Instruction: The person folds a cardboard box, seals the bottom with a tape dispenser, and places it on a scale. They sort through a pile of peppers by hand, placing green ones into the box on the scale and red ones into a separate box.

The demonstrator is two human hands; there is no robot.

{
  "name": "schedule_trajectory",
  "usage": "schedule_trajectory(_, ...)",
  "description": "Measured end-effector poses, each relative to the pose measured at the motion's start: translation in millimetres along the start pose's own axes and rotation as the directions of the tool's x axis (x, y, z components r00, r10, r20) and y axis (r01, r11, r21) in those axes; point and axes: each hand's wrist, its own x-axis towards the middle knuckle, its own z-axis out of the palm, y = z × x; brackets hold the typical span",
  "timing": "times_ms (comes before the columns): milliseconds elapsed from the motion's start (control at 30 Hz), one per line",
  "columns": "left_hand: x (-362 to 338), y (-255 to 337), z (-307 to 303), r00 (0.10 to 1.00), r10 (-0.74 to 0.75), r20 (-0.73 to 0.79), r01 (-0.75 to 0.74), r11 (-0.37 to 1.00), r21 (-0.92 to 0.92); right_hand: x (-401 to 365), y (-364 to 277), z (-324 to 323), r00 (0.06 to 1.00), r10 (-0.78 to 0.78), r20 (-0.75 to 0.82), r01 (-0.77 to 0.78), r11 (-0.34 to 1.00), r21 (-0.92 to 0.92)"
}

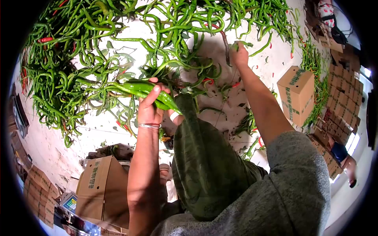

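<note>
My left hand (151,106) is closed around a small bunch of long, glossy green chili peppers (136,87). Their stems point left, and the tips reach toward my knee. Stretched out ahead on the right, my right hand (239,57) has its fingers closed on a green chili pepper (245,43), which is partly hidden and slightly blurred. A dark reddish pepper (225,43) lies on the floor just left of that hand. Beyond both hands spreads a large heap of green chili peppers (55,78), with a few red ones among them.
An upright cardboard box (297,94) stands on the pale floor to the right. Another carton (102,188) sits by my left arm, beside a scale with a keypad (70,202). Stacked cartons (342,90) line the far right, where another person (346,161) is partly visible.
</note>
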Motion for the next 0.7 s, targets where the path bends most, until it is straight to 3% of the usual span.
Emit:
schedule_trajectory(33, 0.0, -1.3, 0.8, 1.000, 0.013, 0.026, -0.013, 1.000, 0.021, -6.5, -1.7, 0.9, 0.996, 0.050, -0.070, -0.034, 0.977, 0.212)
schedule_trajectory(100, -3.8, -1.3, 9.3, 1.000, -0.005, -0.012, 0.005, 1.000, 0.003, -29.2, -8.1, -2.6, 0.966, 0.185, -0.181, -0.039, 0.796, 0.604)
schedule_trajectory(167, 0.7, -7.3, 11.2, 0.999, 0.015, 0.041, -0.015, 1.000, -0.013, -83.8, -75.2, -31.0, 0.990, 0.111, -0.091, 0.018, 0.530, 0.848)
schedule_trajectory(200, 1.2, -9.4, 14.4, 0.999, -0.001, 0.040, 0.002, 1.000, -0.019, -107.8, -94.8, -32.3, 0.997, -0.003, -0.071, 0.058, 0.610, 0.790)
schedule_trajectory(233, 2.5, -12.0, 17.0, 0.999, -0.017, 0.041, 0.018, 1.000, -0.024, -127.0, -113.7, -34.2, 0.974, -0.218, -0.059, 0.199, 0.703, 0.683)
schedule_trajectory(267, 5.1, -15.7, 17.5, 0.995, -0.051, 0.082, 0.054, 0.998, -0.036, -146.3, -132.7, -36.1, 0.905, -0.423, -0.044, 0.368, 0.727, 0.580)
schedule_trajectory(300, 7.4, -16.8, 17.7, 0.998, -0.035, 0.061, 0.037, 0.999, -0.025, -157.5, -146.0, -36.9, 0.757, -0.653, 0.023, 0.568, 0.675, 0.471)
schedule_trajectory(367, 10.5, -12.7, 13.9, 1.000, 0.008, 0.014, -0.008, 1.000, 0.000, -178.1, -159.9, -35.9, 0.658, -0.752, -0.040, 0.681, 0.571, 0.458)
schedule_trajectory(433, 8.2, 0.4, 5.9, 0.994, -0.106, 0.025, 0.105, 0.994, 0.037, -177.1, -161.5, -36.0, 0.574, -0.819, 0.011, 0.721, 0.512, 0.468)
schedule_trajectory(500, 8.1, -1.6, -12.3, 0.994, -0.111, -0.015, 0.111, 0.993, 0.051, -169.9, -164.1, -45.3, 0.503, -0.858, 0.102, 0.709, 0.478, 0.518)
schedule_trajectory(533, 4.4, -4.7, -6.7, 0.998, -0.044, -0.054, 0.047, 0.997, 0.055, -155.2, -169.7, -58.7, 0.472, -0.866, 0.165, 0.680, 0.477, 0.556)
schedule_trajectory(600, 0.4, -3.7, 0.7, 0.999, 0.009, -0.049, -0.005, 0.998, 0.065, -119.2, -148.1, -47.5, 0.684, -0.726, 0.070, 0.582, 0.602, 0.546)
schedule_trajectory(633, -4.6, 1.7, 6.2, 1.000, 0.011, -0.023, -0.011, 1.000, 0.026, -92.8, -117.2, -14.6, 0.857, -0.506, -0.101, 0.477, 0.703, 0.527)
schedule_trajectory(667, -4.1, 2.5, 1.8, 0.996, 0.052, -0.066, -0.049, 0.998, 0.050, -54.4, -84.2, 18.7, 0.931, -0.251, -0.266, 0.358, 0.767, 0.533)
schedule_trajectory(700, -8.2, 8.5, 5.4, 0.996, 0.058, -0.075, -0.059, 0.998, -0.001, -37.0, -81.7, 0.1, 0.924, -0.216, -0.316, 0.267, 0.955, 0.129)
